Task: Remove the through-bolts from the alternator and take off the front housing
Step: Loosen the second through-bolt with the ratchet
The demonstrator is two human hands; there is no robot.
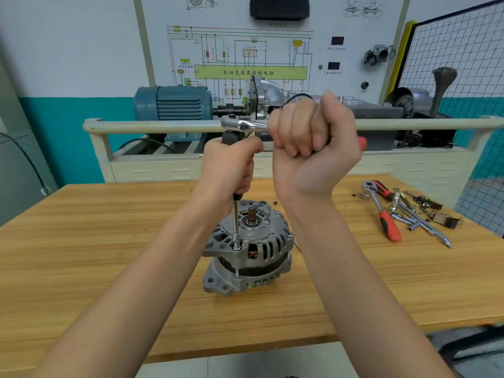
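On the wooden workbench (109, 241), near its middle, stands the alternator (246, 248), set on end with its shaft and bearing facing up. Directly above it, a long extension bar (235, 222) rises upright from a socket seated on a through-bolt (237, 272) at the alternator's near-left edge — the bolt's shank shows in the gap between the two housing halves. The left hand (229, 165) is wrapped around the black grip at the top of that bar, fingers curled tight about it, steadying it over the alternator. Above and to the right of the alternator, the right hand (313, 143) is closed in a fist around the handle of a ratchet (240, 124), whose chrome head sits on top of the bar; a bit of red handle (362, 143) sticks out past the heel of the hand. The ratchet lies roughly level, its handle pointing right.

Well to the right of the alternator, on the same bench, lies a scatter of tools — a second ratchet (381, 211) with a red and black handle, several chrome extensions and sockets (414, 216), and some small dark parts (444, 219). Behind the alternator, beyond the bench, stands a training rig with a blue electric motor (174, 103) and a wiring diagram board (245, 50).
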